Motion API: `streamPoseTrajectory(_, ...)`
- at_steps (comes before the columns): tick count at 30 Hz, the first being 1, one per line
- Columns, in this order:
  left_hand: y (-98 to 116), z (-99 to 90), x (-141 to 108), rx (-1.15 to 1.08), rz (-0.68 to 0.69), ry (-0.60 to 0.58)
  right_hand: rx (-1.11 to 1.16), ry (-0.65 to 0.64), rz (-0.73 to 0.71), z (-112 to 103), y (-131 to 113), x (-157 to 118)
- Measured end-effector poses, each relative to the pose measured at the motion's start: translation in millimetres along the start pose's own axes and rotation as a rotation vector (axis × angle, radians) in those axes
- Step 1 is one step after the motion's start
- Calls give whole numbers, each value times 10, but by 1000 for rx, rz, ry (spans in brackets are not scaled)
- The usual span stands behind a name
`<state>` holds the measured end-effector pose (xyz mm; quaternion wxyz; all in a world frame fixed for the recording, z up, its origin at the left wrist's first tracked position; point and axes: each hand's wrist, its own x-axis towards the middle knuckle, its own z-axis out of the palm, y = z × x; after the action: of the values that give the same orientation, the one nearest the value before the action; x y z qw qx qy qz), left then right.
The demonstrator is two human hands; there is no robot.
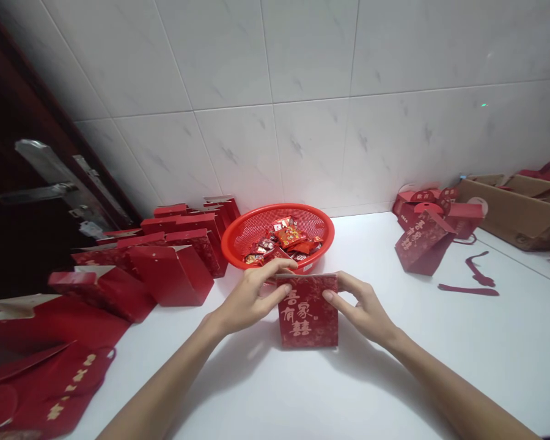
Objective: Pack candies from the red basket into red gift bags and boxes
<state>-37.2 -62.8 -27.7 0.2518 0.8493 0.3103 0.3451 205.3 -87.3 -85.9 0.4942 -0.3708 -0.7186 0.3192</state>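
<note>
While hands point(255, 296) hold a box point(319, 324), a basket point(230, 244) holds packets point(289, 236)

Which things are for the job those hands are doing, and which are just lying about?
Probably for the job:
Red box, between left hand and right hand
Red basket
Wrapped packets
Other red boxes
Loose straps
Cardboard box holding red things

Probably just there:
Door handle
Wall tiles

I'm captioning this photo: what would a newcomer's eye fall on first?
Probably the red plastic basket of wrapped sweets by the tiled wall. In front, the left hand and right hand hold the upper part of a red gift box bearing Chinese characters. More red boxes crowd the white table's left side.
</note>
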Motion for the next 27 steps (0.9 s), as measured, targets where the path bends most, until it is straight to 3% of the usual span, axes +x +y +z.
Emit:
streamPoseTrajectory(7, 18, -22, -5, 1, 5, -38, -5, -5, -83, -10, -29, -13)
streamPoseTrajectory(14, 21, -49, -4, -96, -82, -60, -39, -46, -117, -31, -60, -42)
streamPoseTrajectory(22, 37, -64, -11, 26, -3, -93, -62, -28, -130, -22, -46, -47)
streamPoseTrajectory(27, -31, 36, 7, 39, 132, -18, -119, -42, -317, -22, -5, -48)
